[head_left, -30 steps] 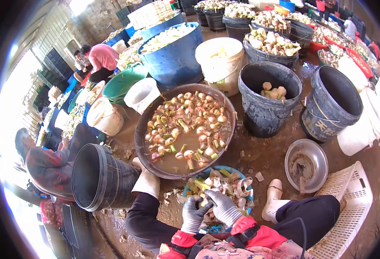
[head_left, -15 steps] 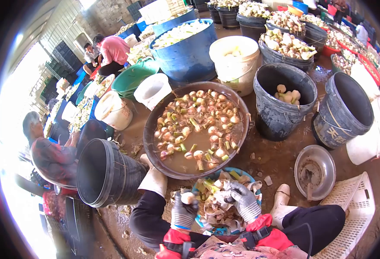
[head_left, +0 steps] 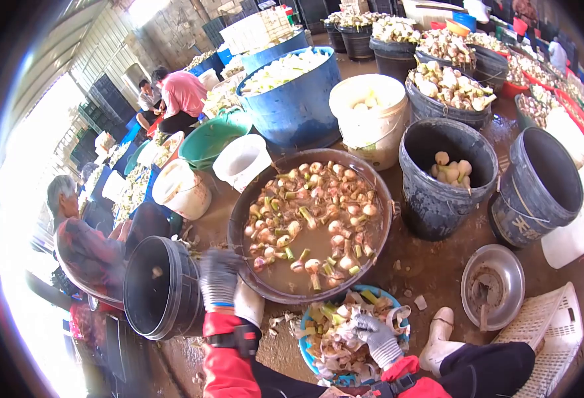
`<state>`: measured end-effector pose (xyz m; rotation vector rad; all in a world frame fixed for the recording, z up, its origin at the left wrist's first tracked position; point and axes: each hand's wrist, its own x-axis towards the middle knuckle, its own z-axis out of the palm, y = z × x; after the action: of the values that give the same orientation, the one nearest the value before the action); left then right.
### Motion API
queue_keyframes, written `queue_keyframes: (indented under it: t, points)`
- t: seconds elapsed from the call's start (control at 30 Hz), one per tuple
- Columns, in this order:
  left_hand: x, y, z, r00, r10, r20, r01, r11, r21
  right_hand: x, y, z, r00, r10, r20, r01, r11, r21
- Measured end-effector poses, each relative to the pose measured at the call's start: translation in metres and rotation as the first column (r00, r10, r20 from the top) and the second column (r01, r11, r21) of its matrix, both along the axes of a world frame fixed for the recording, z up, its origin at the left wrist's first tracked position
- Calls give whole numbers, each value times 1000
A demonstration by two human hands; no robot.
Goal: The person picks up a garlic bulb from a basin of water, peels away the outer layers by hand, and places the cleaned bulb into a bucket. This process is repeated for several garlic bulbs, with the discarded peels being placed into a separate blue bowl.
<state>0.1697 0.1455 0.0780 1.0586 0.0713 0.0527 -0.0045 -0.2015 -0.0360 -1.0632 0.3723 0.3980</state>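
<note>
My left hand (head_left: 220, 277), in a striped grey glove, is raised beside the dark bucket (head_left: 187, 288) on the left, its fingers smeared by motion. A pale peeled garlic bulb (head_left: 157, 272) shows within the bucket's mouth, apart from the hand. My right hand (head_left: 377, 337), gloved alike, is over a blue basin (head_left: 305, 345) heaped with garlic skins (head_left: 338, 338) and green stem pieces. Its fingers are curled, and what they hold cannot be made out. Just beyond, a wide brown tub (head_left: 239, 265) holds garlic bulbs (head_left: 308, 215) with cut stems in murky water.
Right of the tub stand a dark bucket (head_left: 431, 212) with some peeled bulbs and another dark bucket (head_left: 524, 205). A metal bowl (head_left: 514, 292) and a white plastic basket (head_left: 567, 318) lie lower right. A seated person (head_left: 90, 245) is on the left.
My left hand has moved left and up from the basin to the dark bucket. The bulb it held is out of it and shows in the bucket's mouth. My right hand stays over the skins.
</note>
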Motion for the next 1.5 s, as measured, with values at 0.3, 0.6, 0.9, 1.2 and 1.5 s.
queue_keyframes:
  t: [0.3,0.6,0.9,1.2,1.5]
  points:
    - [87,-84,-223,843,262,-469,242,593,768,22,-12,23,978,195,70,-187,976,-107]
    - [39,-149,-98,733,-266,-626,395,916,74,35,-10,12,985,-64,-162,85,989,124]
    - [-143,-190,-88,918,-310,-247,386,552,740,18,6,37,987,-133,93,149,968,-202]
    - [-188,-208,-66,974,-201,104,-41,298,954,-4,2,30,980,-25,196,69,972,-224]
    - [-194,-211,-63,957,-272,103,-58,166,984,-11,7,27,984,-37,177,91,947,-307]
